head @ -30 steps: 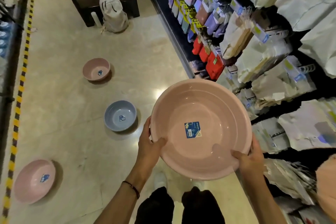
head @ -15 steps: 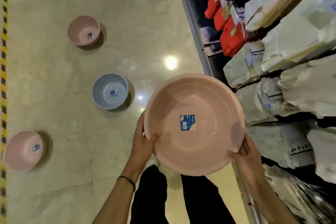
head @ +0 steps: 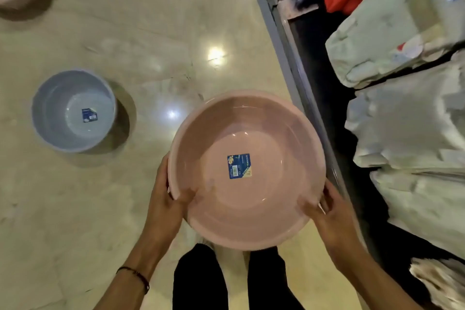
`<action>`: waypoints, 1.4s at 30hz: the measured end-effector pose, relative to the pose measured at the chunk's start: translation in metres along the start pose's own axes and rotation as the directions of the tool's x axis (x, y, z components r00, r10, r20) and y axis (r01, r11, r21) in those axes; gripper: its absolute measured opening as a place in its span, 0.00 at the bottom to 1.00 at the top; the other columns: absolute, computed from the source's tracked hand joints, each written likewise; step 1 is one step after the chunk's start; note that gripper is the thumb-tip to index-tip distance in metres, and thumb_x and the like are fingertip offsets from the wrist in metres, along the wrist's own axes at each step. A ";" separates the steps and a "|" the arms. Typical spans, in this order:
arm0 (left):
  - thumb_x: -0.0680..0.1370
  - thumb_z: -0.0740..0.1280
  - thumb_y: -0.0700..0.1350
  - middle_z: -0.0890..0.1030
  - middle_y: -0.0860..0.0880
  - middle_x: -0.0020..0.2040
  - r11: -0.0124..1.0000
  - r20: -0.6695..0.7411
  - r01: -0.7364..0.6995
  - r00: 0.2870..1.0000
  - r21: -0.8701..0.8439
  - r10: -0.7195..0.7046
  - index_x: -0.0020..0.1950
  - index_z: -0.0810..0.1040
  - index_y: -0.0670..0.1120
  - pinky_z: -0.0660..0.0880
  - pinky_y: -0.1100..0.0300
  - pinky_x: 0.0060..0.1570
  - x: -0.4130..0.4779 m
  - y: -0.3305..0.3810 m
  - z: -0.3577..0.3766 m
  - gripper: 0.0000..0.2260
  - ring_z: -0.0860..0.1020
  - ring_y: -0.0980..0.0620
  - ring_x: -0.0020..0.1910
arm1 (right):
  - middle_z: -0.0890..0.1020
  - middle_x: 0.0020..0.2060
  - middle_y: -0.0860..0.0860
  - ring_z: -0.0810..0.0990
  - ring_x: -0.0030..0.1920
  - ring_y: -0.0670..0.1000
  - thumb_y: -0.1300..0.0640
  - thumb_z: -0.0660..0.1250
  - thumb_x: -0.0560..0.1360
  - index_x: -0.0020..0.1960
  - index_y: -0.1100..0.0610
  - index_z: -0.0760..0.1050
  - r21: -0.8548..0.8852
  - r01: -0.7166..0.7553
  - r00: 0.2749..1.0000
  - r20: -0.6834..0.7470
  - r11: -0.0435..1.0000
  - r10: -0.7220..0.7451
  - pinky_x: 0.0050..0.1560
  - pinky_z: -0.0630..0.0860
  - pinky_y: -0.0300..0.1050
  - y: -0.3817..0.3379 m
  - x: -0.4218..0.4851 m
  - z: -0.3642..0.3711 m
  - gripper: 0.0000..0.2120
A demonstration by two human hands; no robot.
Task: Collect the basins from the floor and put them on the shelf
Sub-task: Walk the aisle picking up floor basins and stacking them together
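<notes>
Big pink basin [head: 251, 138] held upright – left hand [head: 164, 205] and right hand [head: 332, 216] both gripping rim. Grey basin [head: 74, 111] on floor [head: 141, 27] left of it, shelf [head: 297, 63] just right.

Left hand [head: 163, 200] and right hand [head: 331, 218] grip opposite sides of the pink basin [head: 251, 133], thumbs over its rim.

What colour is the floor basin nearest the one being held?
Grey-blue. The basin shows best in the head view.
</notes>
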State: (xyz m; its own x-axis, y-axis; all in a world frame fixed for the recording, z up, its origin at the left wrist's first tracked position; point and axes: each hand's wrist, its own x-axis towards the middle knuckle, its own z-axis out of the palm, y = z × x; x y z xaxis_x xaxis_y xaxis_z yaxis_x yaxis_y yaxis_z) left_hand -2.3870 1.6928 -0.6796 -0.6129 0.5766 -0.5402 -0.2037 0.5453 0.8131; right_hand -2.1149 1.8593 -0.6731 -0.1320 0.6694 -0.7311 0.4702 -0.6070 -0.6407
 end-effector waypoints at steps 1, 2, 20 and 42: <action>0.73 0.74 0.44 0.79 0.60 0.70 1.000 0.011 -0.004 1.000 0.004 0.004 0.78 0.68 0.65 0.83 0.54 0.46 0.014 -0.019 0.005 0.36 0.80 0.52 0.66 | 0.84 0.67 0.44 0.84 0.65 0.47 0.68 0.77 0.76 0.80 0.47 0.72 -0.009 -0.006 1.000 -0.013 1.000 0.006 0.59 0.85 0.43 0.014 0.014 0.006 0.37; 0.76 0.73 0.39 0.79 0.60 0.70 1.000 0.019 -0.005 1.000 0.006 0.005 0.79 0.68 0.65 0.82 0.57 0.44 0.026 -0.037 0.009 0.36 0.80 0.52 0.66 | 0.83 0.68 0.44 0.83 0.67 0.49 0.70 0.76 0.76 0.80 0.47 0.72 -0.012 -0.018 1.000 -0.025 1.000 0.018 0.62 0.84 0.49 0.028 0.027 0.011 0.37; 0.85 0.68 0.43 0.78 0.68 0.66 1.000 0.002 0.021 1.000 0.023 -0.021 0.84 0.62 0.57 0.81 0.57 0.63 0.130 -0.226 0.061 0.29 0.79 0.65 0.65 | 0.83 0.59 0.38 0.83 0.59 0.42 0.78 0.73 0.73 0.73 0.42 0.74 -0.104 -0.006 0.995 -0.101 0.995 -0.004 0.57 0.80 0.44 0.154 0.168 0.059 0.40; 0.73 0.74 0.34 0.79 0.67 0.64 0.998 -0.087 0.050 0.995 -0.047 -0.054 0.80 0.65 0.59 0.83 0.61 0.55 0.137 -0.280 0.078 0.40 0.80 0.62 0.63 | 0.78 0.60 0.36 0.79 0.61 0.49 0.72 0.77 0.73 0.77 0.38 0.67 -0.122 0.005 0.987 -0.158 0.993 -0.024 0.49 0.83 0.47 0.209 0.205 0.082 0.43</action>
State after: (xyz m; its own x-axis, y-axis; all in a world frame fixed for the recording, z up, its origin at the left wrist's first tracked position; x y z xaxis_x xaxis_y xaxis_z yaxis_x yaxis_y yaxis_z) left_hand -2.3541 1.6666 -0.9978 -0.6654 0.4908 -0.5624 -0.2696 0.5445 0.7942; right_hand -2.1156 1.8344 -0.9763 -0.0035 0.7432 -0.6690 0.5726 -0.5470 -0.6107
